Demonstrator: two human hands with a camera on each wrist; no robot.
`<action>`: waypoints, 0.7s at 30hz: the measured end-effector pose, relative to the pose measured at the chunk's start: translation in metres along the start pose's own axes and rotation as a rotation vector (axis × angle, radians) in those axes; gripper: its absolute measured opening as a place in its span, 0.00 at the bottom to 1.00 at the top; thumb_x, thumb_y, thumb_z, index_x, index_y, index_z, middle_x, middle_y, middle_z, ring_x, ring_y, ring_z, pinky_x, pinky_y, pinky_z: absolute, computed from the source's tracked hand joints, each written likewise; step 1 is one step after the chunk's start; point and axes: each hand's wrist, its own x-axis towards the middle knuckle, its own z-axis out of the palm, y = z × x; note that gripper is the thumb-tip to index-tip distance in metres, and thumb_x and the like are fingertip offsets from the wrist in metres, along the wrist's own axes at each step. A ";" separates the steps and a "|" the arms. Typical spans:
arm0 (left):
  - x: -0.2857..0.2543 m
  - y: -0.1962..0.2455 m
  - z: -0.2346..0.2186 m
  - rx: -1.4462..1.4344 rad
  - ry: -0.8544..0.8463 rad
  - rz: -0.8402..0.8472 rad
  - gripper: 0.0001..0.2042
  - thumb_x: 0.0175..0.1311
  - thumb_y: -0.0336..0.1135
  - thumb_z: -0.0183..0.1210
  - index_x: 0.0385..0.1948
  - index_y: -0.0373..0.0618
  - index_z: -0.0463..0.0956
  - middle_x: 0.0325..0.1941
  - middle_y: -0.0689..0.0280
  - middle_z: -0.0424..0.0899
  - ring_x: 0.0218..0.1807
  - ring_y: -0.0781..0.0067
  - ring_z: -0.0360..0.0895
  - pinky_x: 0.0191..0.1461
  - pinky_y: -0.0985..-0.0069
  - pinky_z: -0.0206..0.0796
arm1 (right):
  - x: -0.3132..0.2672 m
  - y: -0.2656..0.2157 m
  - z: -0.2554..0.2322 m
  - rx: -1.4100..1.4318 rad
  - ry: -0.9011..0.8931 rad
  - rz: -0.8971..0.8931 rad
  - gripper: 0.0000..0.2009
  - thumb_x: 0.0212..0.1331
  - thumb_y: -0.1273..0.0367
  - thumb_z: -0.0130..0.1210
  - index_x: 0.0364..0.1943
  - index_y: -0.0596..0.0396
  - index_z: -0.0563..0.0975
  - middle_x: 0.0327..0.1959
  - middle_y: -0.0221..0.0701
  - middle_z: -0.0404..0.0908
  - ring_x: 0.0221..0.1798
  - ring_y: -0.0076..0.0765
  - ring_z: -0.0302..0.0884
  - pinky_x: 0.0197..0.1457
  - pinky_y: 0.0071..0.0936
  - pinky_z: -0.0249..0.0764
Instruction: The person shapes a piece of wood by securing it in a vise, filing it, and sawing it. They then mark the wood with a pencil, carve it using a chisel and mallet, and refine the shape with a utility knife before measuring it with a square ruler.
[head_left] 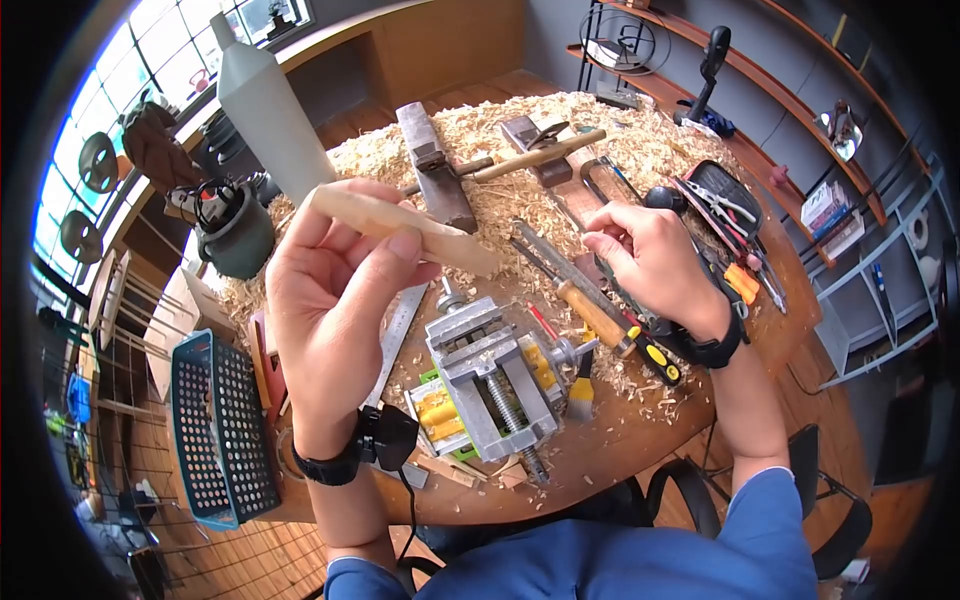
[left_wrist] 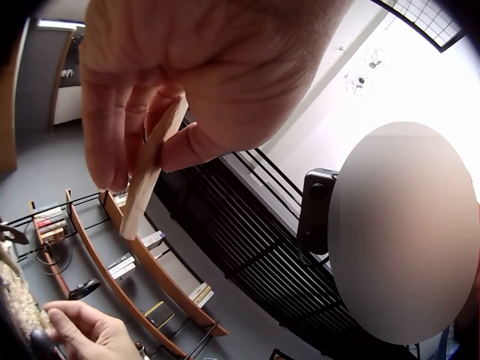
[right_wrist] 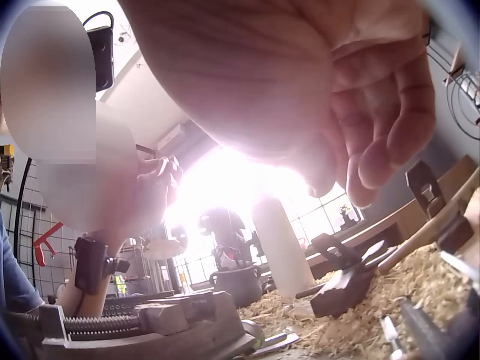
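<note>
My left hand (head_left: 335, 310) pinches a slim, pale carved piece of wood (head_left: 455, 248) between thumb and fingers, raised above the bench vise (head_left: 495, 385). In the left wrist view the wood piece (left_wrist: 142, 191) appears narrow, its lower end sticking out past the fingertips. My right hand (head_left: 655, 265) hovers over the tools at the right of the table, fingers loosely curled. Nothing shows between the fingers of that hand (right_wrist: 375, 127) in the right wrist view. Below it lie a wooden-handled file (head_left: 595, 315) and a yellow-and-black-handled tool (head_left: 655, 360).
Wood shavings (head_left: 380, 150) cover the table's far half, with two hand planes (head_left: 435, 165) among them. A tall bottle (head_left: 265, 110) and a dark pot (head_left: 235, 240) stand back left. A teal basket (head_left: 225, 430) sits left, a tool tray (head_left: 725, 190) right, a brush (head_left: 581, 395) beside the vise.
</note>
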 end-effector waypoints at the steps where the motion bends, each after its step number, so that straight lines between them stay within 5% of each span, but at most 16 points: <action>1: 0.001 -0.001 -0.001 -0.007 0.016 0.022 0.13 0.72 0.21 0.63 0.55 0.33 0.77 0.48 0.61 0.88 0.48 0.76 0.87 0.50 0.78 0.84 | -0.005 0.002 -0.003 0.006 0.009 0.011 0.07 0.68 0.68 0.65 0.40 0.59 0.85 0.31 0.44 0.88 0.34 0.50 0.88 0.39 0.41 0.80; 3: 0.001 -0.003 -0.002 0.000 0.027 0.039 0.12 0.70 0.20 0.64 0.53 0.33 0.78 0.48 0.60 0.89 0.48 0.76 0.87 0.51 0.78 0.83 | -0.017 0.007 -0.004 0.020 -0.170 -0.012 0.07 0.66 0.70 0.65 0.39 0.61 0.85 0.32 0.46 0.88 0.35 0.48 0.89 0.39 0.39 0.80; 7: -0.001 -0.002 0.009 0.051 -0.053 -0.052 0.10 0.66 0.17 0.68 0.46 0.32 0.79 0.44 0.60 0.89 0.44 0.80 0.85 0.49 0.81 0.78 | -0.045 -0.026 0.010 0.611 -0.145 0.160 0.13 0.67 0.73 0.67 0.53 0.62 0.83 0.35 0.31 0.89 0.37 0.21 0.84 0.43 0.24 0.81; 9: -0.004 -0.013 0.012 0.077 -0.132 -0.075 0.09 0.66 0.18 0.69 0.44 0.33 0.79 0.42 0.63 0.88 0.42 0.82 0.84 0.46 0.83 0.77 | -0.050 -0.051 0.014 0.831 -0.113 0.178 0.13 0.69 0.74 0.65 0.55 0.62 0.82 0.35 0.29 0.89 0.37 0.19 0.84 0.42 0.22 0.81; 10: -0.007 -0.016 0.013 0.107 -0.155 -0.117 0.10 0.66 0.21 0.70 0.44 0.32 0.79 0.40 0.62 0.88 0.42 0.76 0.88 0.50 0.78 0.82 | -0.052 -0.058 0.017 1.040 -0.085 0.200 0.14 0.71 0.75 0.64 0.57 0.62 0.82 0.36 0.28 0.88 0.37 0.17 0.83 0.42 0.21 0.81; 11: -0.011 -0.019 0.017 0.112 -0.145 -0.168 0.09 0.66 0.20 0.70 0.43 0.34 0.80 0.40 0.67 0.88 0.40 0.86 0.83 0.44 0.85 0.76 | -0.052 -0.059 0.019 1.048 -0.083 0.202 0.14 0.71 0.75 0.64 0.57 0.62 0.82 0.36 0.28 0.88 0.37 0.17 0.83 0.42 0.21 0.81; 13: -0.018 -0.019 0.013 0.203 -0.185 -0.243 0.11 0.65 0.21 0.72 0.43 0.32 0.79 0.40 0.63 0.88 0.41 0.79 0.86 0.47 0.80 0.80 | -0.050 -0.058 0.024 0.927 -0.139 0.160 0.12 0.71 0.78 0.61 0.56 0.63 0.83 0.35 0.28 0.88 0.35 0.17 0.83 0.40 0.20 0.80; 15: -0.026 -0.014 0.004 0.335 -0.198 -0.212 0.06 0.67 0.23 0.70 0.42 0.34 0.84 0.37 0.67 0.90 0.36 0.85 0.83 0.40 0.83 0.75 | -0.045 -0.055 0.033 0.907 -0.116 0.156 0.10 0.71 0.77 0.61 0.52 0.64 0.85 0.33 0.29 0.89 0.32 0.17 0.82 0.38 0.20 0.80; 17: -0.031 -0.016 -0.008 0.788 -0.253 -0.150 0.06 0.66 0.25 0.71 0.41 0.35 0.88 0.36 0.64 0.90 0.35 0.80 0.85 0.40 0.81 0.76 | -0.041 -0.050 0.041 0.687 -0.146 0.091 0.08 0.71 0.76 0.61 0.48 0.65 0.86 0.29 0.34 0.89 0.29 0.19 0.80 0.37 0.23 0.80; 18: -0.037 -0.021 -0.010 0.809 -0.218 -0.174 0.06 0.66 0.28 0.71 0.41 0.37 0.90 0.35 0.61 0.90 0.34 0.74 0.87 0.39 0.78 0.77 | -0.040 -0.046 0.051 0.689 -0.149 0.053 0.08 0.69 0.76 0.60 0.47 0.66 0.86 0.30 0.40 0.89 0.28 0.26 0.85 0.38 0.28 0.81; 21: -0.044 -0.032 -0.012 0.893 -0.225 -0.048 0.06 0.66 0.27 0.71 0.41 0.36 0.90 0.35 0.60 0.89 0.34 0.71 0.87 0.38 0.76 0.77 | -0.041 -0.036 0.065 0.533 -0.040 -0.125 0.09 0.71 0.78 0.59 0.51 0.64 0.85 0.35 0.40 0.91 0.37 0.26 0.89 0.40 0.25 0.83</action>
